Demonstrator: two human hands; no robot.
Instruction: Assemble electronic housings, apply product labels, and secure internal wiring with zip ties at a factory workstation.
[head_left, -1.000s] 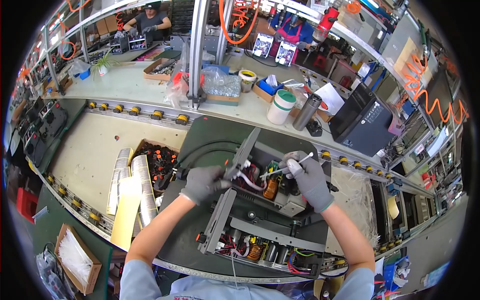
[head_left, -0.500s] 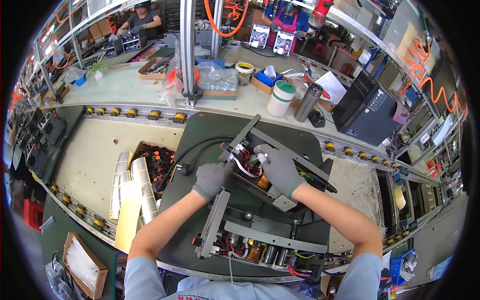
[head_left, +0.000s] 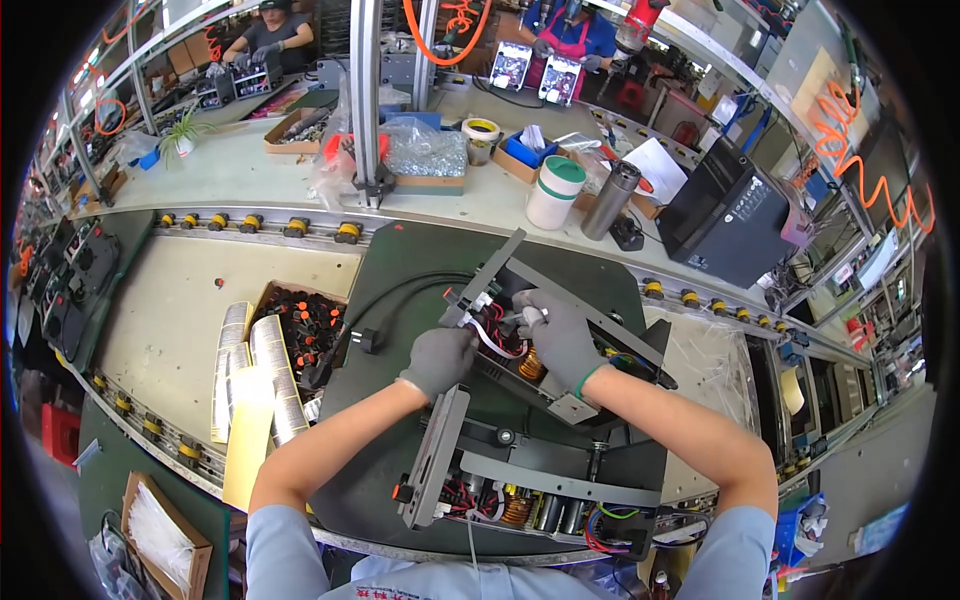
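Note:
A dark metal chassis [head_left: 590, 312] packed with wires and copper coils lies at an angle on the green mat [head_left: 375, 455]. My left hand [head_left: 443, 360], in a grey glove, is closed against the lower edge of its front panel [head_left: 492, 268]. Whatever its fingers pinch there is hidden. Inside the chassis, beside a white ribbon cable [head_left: 500, 347], the gloved fingers of my right hand [head_left: 562, 338] close round a small pale piece too small to name. Nearer to me sits a second, similar chassis [head_left: 560, 480], its coils and coloured wires exposed.
Left of the mat are a box of black and orange parts [head_left: 303, 325] and yellowish label sheets [head_left: 250, 400]. A black power cable [head_left: 400, 285] curves over the mat. Roller rails [head_left: 250, 222] run behind; a lidded cup [head_left: 555, 195] and flask [head_left: 611, 200] stand beyond. Two people work farther back.
My left hand has shifted right and curled more tightly beside the front panel. My right hand stays inside the chassis, its fingers slightly turned. The whole view has shifted a little.

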